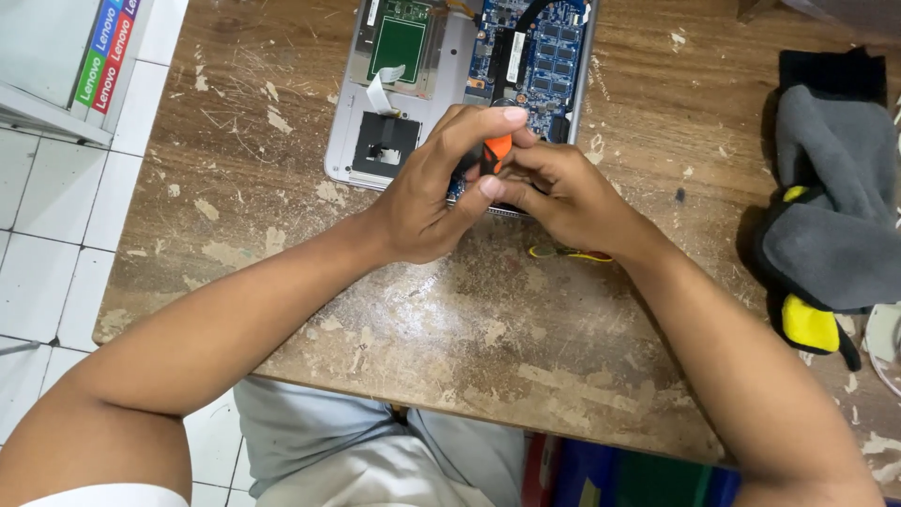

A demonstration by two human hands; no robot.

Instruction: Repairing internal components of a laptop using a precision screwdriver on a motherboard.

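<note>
A pale grey-white box [56,56] is seen at the ten o'clock corner of the view, standing on the white tiled floor [47,253] beside the worn wooden table [450,319]. Along its right edge a strip of slanted rectangular labels [106,52] is carried, stacked one above another: green lowest, then red, blue and red again at the top, each with white lettering. A narrow white rectangular sticker [515,56] is fixed upright on the blue circuit board [549,56] at twelve o'clock. Just left of it, a small white sticker [373,11] is cut off by the upper edge. No screen is shown.
</note>
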